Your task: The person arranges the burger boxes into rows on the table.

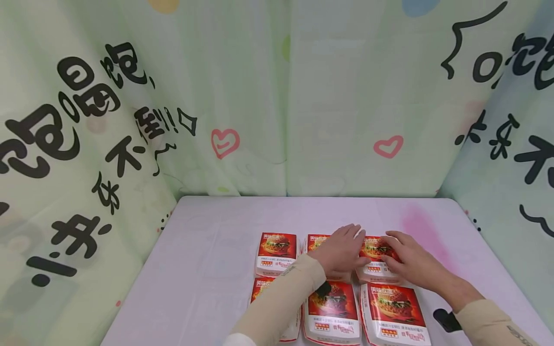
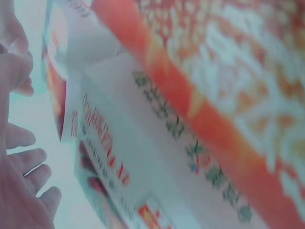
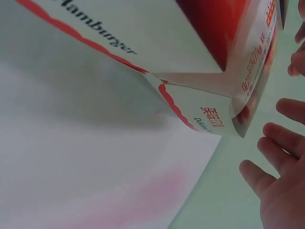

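Hamburger boxes, printed with a burger picture on red and white, stand in two rows of three on the table. My left hand [image 1: 344, 250] reaches over the back middle box [image 1: 317, 239], its fingertips at the left side of the back right box [image 1: 375, 247]. On the other side of that box, my right hand [image 1: 409, 259] has its fingers spread at the right edge. The fingers in the right wrist view [image 3: 283, 148] are extended, close to a box's white end flap [image 3: 205, 107]. In the left wrist view, fingers [image 2: 33, 167] spread beside a white box side [image 2: 128, 133].
The back left box [image 1: 277, 250], front middle box [image 1: 332, 307] and front right box [image 1: 396, 312] stand close around my arms. My left sleeve partly covers the front left box [image 1: 261, 286]. Printed curtains [image 1: 329, 120] border the white table [image 1: 195, 274].
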A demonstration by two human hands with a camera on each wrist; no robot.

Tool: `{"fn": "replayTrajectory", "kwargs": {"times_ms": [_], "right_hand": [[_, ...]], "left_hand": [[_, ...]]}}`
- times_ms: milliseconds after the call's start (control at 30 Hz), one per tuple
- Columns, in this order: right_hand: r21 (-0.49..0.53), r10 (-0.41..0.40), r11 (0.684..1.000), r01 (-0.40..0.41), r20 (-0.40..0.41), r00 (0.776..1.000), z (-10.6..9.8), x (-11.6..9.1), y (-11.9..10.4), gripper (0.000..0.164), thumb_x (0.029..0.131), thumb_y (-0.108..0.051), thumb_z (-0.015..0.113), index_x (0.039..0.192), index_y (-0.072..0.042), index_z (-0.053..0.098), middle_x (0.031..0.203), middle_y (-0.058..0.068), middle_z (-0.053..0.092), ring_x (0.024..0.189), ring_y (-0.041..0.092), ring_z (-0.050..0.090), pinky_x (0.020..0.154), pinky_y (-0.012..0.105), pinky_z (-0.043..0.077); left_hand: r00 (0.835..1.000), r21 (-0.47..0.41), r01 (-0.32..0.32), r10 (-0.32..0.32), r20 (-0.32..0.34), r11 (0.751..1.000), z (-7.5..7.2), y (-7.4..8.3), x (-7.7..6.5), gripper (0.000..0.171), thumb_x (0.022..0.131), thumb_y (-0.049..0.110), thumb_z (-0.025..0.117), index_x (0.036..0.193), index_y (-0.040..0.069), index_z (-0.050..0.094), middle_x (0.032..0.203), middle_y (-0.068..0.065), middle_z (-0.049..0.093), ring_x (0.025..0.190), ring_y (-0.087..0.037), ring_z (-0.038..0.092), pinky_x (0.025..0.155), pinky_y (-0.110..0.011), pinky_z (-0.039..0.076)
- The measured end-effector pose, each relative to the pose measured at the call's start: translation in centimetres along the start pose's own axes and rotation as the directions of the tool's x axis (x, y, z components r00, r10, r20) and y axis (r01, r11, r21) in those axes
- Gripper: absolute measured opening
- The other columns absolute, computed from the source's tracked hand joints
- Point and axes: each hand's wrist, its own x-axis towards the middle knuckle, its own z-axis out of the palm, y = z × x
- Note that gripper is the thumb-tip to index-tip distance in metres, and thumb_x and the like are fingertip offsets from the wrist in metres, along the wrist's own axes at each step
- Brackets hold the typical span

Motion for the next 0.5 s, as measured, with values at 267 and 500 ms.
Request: {"fn": "replayTrajectory", "kwargs": {"times_ms": [267,500], "right_hand": [[0.002,0.069,0.998,-0.069,-0.032,0.997,-0.3,0.3,-0.3,0.066,0.082,-0.041,0.06,0.132,-0.003,0.039,0.136,0.022,0.032,0.121,0.041,0.032,0.091,0.061,0.035],[-0.015,0.1,0.995,-0.102,-0.095,0.99,-0.6,0.0,-0.9,0.071,0.083,-0.045,0.058,0.133,0.0,0.036,0.137,0.025,0.03,0.121,0.043,0.03,0.09,0.063,0.034]], "left_hand": [[0.997,-0.094,0.061,-0.065,-0.04,0.994,0.0,-2.0,-1.2,0.072,0.088,0.058,0.035,0.144,0.017,0.016,0.149,0.001,0.019,0.138,-0.014,0.016,0.112,-0.025,0.018],[0.987,-0.167,0.095,-0.115,-0.114,0.981,0.3,-4.3,-3.7,0.073,0.088,0.056,0.038,0.144,0.015,0.017,0.149,-0.002,0.02,0.138,-0.019,0.016,0.112,-0.033,0.019]]}}
